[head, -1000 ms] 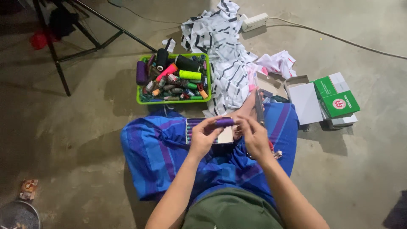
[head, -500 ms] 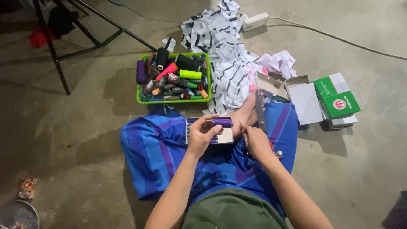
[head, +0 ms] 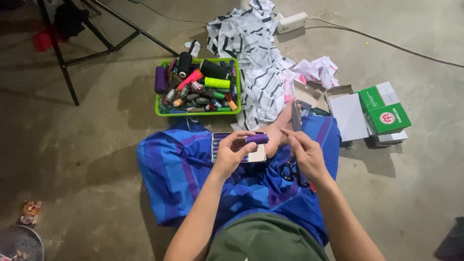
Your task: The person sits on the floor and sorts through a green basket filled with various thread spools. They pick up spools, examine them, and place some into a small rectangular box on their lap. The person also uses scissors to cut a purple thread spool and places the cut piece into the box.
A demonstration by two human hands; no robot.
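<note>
Now: left hand (head: 232, 153) pinches a purple thread spool (head: 256, 139) above a small box (head: 238, 149) on the blue cloth (head: 179, 174). Right hand (head: 305, 153), fingers curled, grasp unclear, hovers over scissors (head: 290, 170). Green tray of spools (head: 197, 87) lies beyond, striped fabric (head: 261, 63) beside it.

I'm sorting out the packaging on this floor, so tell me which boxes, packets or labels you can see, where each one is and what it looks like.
Green and white box: right of the blue cloth, rectangular, with a round red emblem on its green top.
Open white box: just left of the green one, flaps up, plain white inside.
Small box of thread spools: on the blue cloth under the left hand, pale card.
Small packet: on the floor at far left, brown and red.
</note>
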